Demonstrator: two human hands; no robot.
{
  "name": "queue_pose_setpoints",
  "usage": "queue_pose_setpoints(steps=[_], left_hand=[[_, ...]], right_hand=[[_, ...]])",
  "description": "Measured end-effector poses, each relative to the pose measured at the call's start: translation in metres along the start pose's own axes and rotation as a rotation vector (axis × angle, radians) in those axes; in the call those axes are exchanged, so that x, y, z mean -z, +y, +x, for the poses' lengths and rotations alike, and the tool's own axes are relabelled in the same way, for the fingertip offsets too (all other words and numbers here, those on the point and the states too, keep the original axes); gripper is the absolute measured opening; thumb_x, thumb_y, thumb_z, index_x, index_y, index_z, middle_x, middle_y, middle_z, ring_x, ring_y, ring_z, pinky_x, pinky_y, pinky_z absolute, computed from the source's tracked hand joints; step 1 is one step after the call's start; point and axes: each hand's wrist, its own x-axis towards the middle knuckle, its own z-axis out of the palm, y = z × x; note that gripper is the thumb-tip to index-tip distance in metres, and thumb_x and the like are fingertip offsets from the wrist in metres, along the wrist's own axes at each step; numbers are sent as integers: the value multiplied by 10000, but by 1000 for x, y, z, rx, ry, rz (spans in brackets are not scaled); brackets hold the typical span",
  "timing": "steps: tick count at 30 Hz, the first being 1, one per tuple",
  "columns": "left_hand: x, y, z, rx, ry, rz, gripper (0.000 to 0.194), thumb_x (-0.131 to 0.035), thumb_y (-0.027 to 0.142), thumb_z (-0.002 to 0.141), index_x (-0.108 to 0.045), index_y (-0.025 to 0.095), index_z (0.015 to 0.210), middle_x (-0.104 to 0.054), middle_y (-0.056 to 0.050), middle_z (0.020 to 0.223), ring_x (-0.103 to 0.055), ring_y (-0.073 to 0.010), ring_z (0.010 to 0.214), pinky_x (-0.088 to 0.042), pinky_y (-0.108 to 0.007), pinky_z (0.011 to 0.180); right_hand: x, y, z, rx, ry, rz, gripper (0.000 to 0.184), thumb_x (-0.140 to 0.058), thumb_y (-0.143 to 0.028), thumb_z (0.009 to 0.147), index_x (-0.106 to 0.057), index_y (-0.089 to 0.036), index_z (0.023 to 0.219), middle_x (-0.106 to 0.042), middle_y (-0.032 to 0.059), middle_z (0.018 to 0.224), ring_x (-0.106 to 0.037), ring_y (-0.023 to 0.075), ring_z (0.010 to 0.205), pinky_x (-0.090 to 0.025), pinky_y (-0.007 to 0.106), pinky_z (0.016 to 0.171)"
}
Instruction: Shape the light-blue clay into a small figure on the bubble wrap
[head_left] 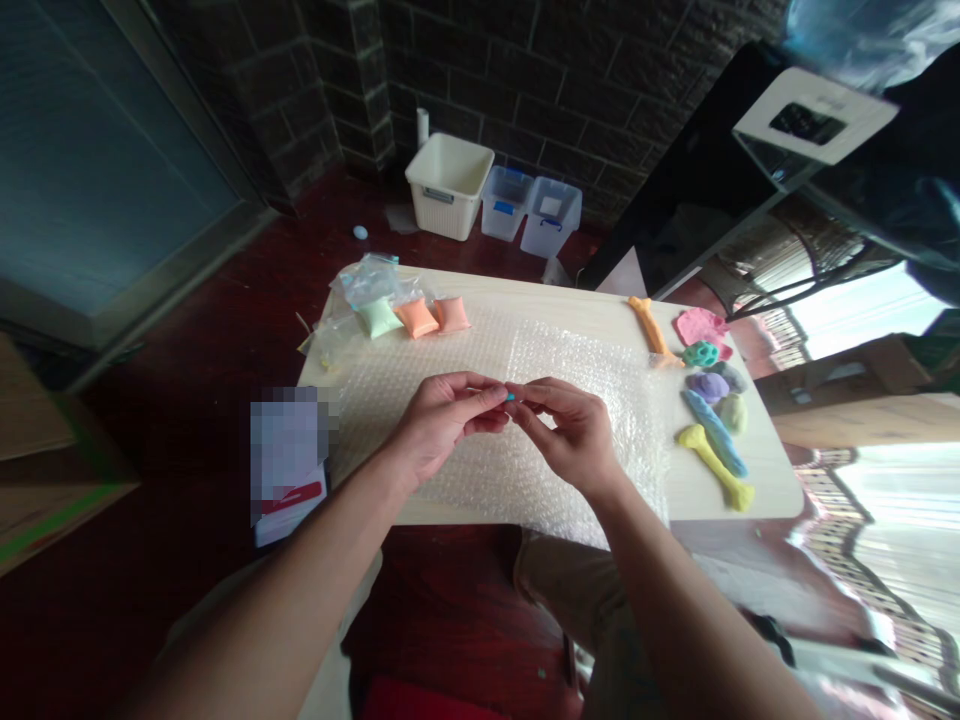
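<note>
A tiny turquoise piece of modelling clay (511,397) is pinched between the fingertips of both hands, above the middle of the table. My left hand (454,412) closes on it from the left, thumb on top. From the other side, my right hand (564,425) grips it with thumb and forefinger. Most of the piece is hidden by the fingers. Beneath both hands a sheet of bubble wrap (585,365) covers the tabletop. To the right lie a yellow bone-shaped clay piece (716,468), a blue clay roll (714,432) and a purple clay lump (707,387).
An orange clay bone (648,328), a pink clay piece (701,328) and a teal lump (700,354) lie at the table's right. Soft packets, green (380,318) and orange (418,319), sit at the back left. Beyond the table stands a cream bin (450,190).
</note>
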Motion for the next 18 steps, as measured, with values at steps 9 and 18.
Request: queue_pose_setpoints(steps=[9,18], left_hand=[[-3,0,0,-24,-27,-2,262,-911,339,775,-813,141,914,-811,-94,927,-749,-189,845,-603,-368,861],[-6,0,-2,-28,-27,-45,259,-897,322,798,-794,138,949,-809,-84,909,-757,-183,868,-604,-349,871]], right_hand=[[0,2,1,-46,67,46,172,-812,-250,901,-840,-257,1071,-800,57,943,-747,183,761,-646,356,705],[-1,3,-1,-65,106,63,82,-834,-280,893,-847,-252,969,-803,52,887,-755,192,777,-630,348,699]])
